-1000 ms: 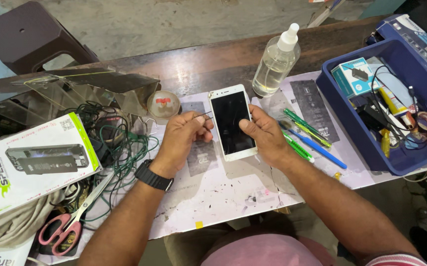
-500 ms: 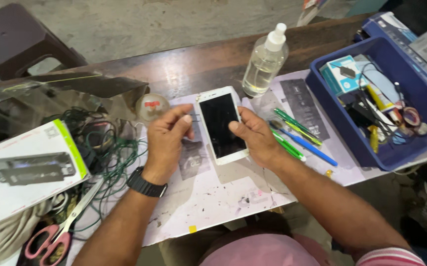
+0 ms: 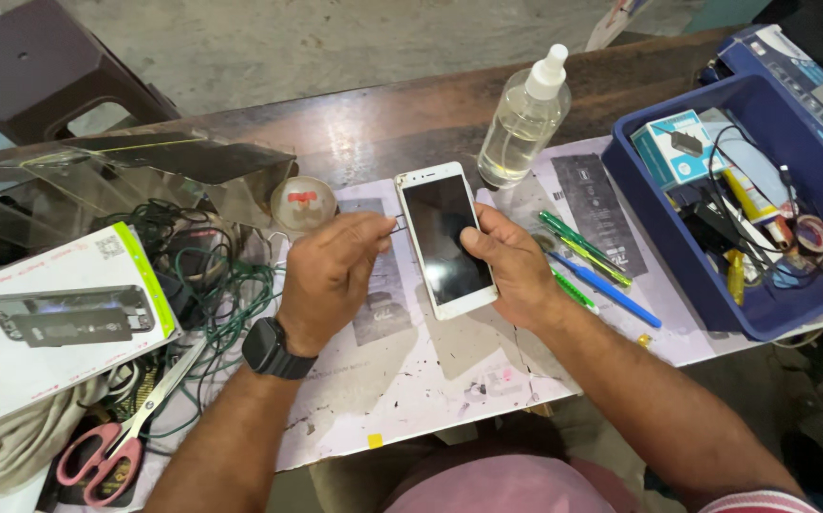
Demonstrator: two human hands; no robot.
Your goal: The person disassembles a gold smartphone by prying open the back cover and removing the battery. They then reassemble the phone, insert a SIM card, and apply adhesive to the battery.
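Right hand point(image 3: 511, 271) is wrapped around a white smartphone point(image 3: 444, 237), thumb lying on the dark screen, holding it just above the paper-covered table point(image 3: 411, 380). Left hand point(image 3: 331, 275) is pinched shut on a thin metal pin point(image 3: 395, 222), looks like a SIM ejector, and its tip sits right at the phone's left edge, near the top. So the phone lies straight to the right of that pin hand, practically touching. Its long axis runs away from the body, tilted a bit left at the top. Phone is white-framed, screen off and glossy. Spray bottle point(image 3: 523, 119) stands just behind it, coloured pens point(image 3: 592, 261) lie beside the right hand.
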